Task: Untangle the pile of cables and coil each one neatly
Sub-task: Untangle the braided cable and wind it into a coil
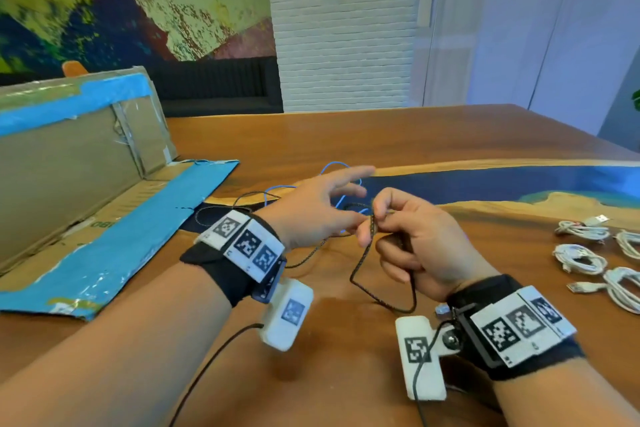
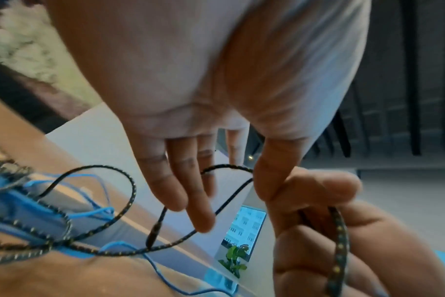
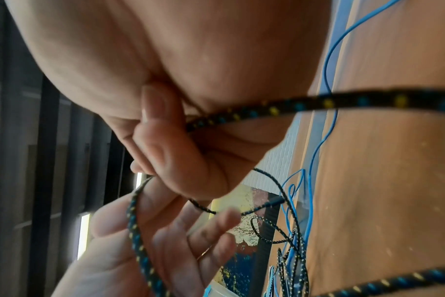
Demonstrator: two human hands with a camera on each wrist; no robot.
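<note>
A black braided cable with yellow and blue flecks hangs in a loop above the wooden table. My right hand grips it, fingers curled round the strand. Just to its left, my left hand has its fingers spread and straight; the cable runs across its palm, and its thumb touches my right fingers. The rest of the black cable trails back to a tangle with a thin blue cable on the table behind the hands.
Several white cables lie coiled on the table at the right. An opened cardboard box with blue tape stands at the left, its flap flat on the table. A dark blue strip crosses the tabletop.
</note>
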